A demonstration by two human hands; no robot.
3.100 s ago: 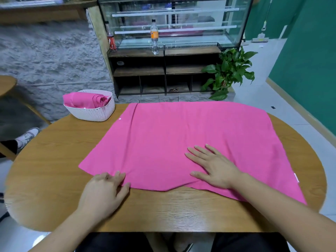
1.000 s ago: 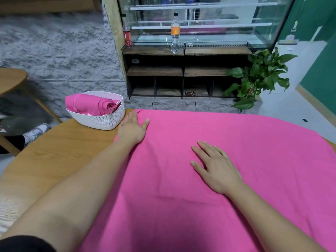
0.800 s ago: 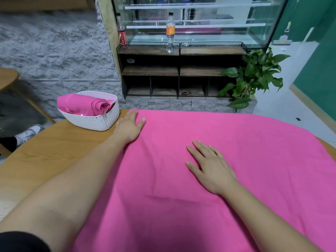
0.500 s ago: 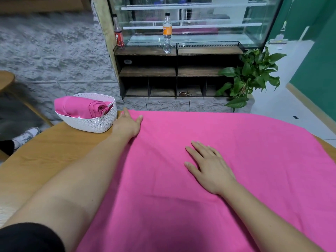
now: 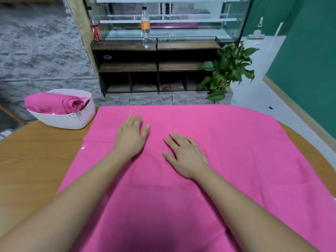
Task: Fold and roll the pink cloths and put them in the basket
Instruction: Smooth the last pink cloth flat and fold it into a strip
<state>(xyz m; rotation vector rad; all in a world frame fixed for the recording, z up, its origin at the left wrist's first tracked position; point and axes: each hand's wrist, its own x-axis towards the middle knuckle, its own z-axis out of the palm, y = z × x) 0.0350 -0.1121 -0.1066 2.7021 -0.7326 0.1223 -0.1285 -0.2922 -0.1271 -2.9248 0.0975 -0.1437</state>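
left hand (image 5: 131, 137) slid inward from the far corner, near right hand (image 5: 184, 157); both lie flat, holding nothing, smoothing the pink cloth (image 5: 236, 151) beneath them. next, probably: pinch an edge, fold.

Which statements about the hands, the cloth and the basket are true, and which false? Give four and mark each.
1. The left hand and the right hand lie flat on the spread pink cloth. True.
2. The white basket is empty. False: it holds a rolled pink cloth.
3. The basket stands at the spread cloth's right. False: it stands by its far left corner.
4. An orange-labelled bottle stands on the wooden shelf. True.
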